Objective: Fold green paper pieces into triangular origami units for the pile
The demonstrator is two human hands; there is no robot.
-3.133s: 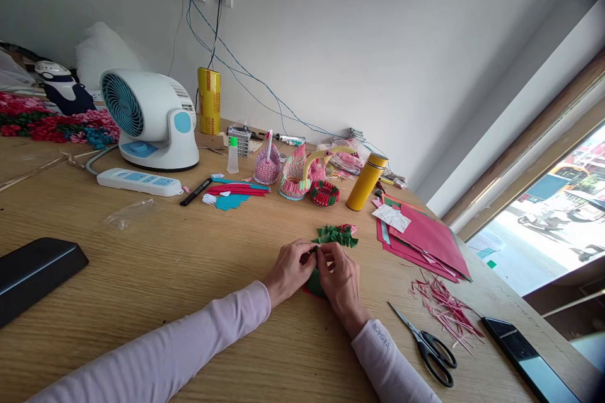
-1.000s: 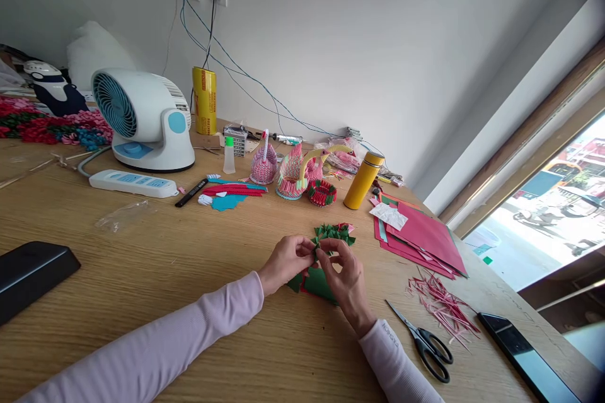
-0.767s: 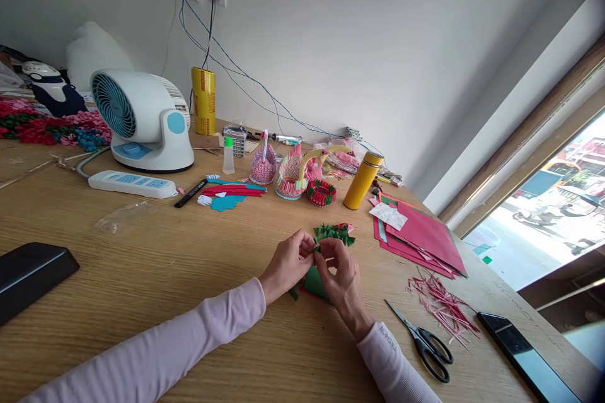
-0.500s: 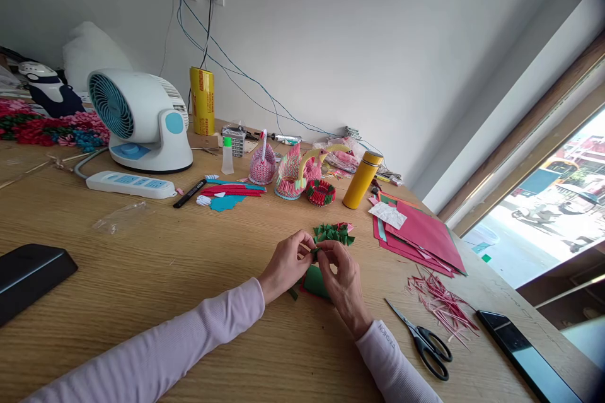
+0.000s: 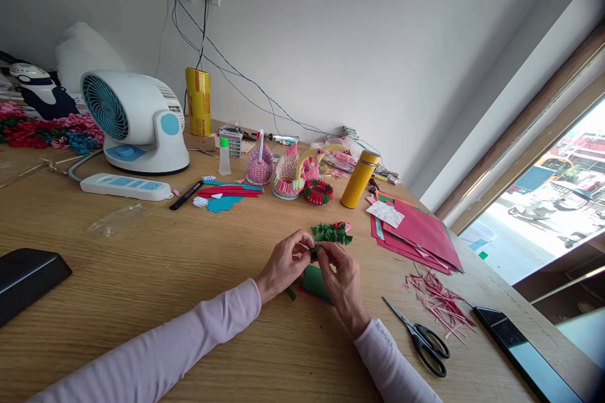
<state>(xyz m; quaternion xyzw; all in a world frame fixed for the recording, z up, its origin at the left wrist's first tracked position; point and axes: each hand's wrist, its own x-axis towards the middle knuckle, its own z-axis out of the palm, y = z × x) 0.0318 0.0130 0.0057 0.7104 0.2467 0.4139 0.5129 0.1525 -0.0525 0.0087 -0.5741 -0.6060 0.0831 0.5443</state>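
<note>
Between the fingertips of my left hand [image 5: 285, 264] and my right hand [image 5: 341, 277] is a small green piece of folded paper [image 5: 314, 252]. Both hands are closed in a pinch on it, and the fingers partly cover it. Under my right hand lies a stack of green paper [image 5: 314, 282] with a red edge showing. A dark green strip [image 5: 290, 293] rests just below my left wrist. Right behind my hands is a pile of folded green paper pieces [image 5: 331, 233] with a little pink among them.
Scissors [image 5: 422, 338], pink paper strips [image 5: 439, 302] and a phone [image 5: 515, 346] lie to the right. Red paper sheets [image 5: 425, 233] and a yellow flask [image 5: 360, 180] stand farther back. Folded-paper swans [image 5: 287, 176], a red-green paper ring [image 5: 318, 193] and a fan [image 5: 137, 122] are behind.
The view has shifted slightly, so everything sits a little farther left. My fingers have moved slightly around the green paper piece, which shows a bit more.
</note>
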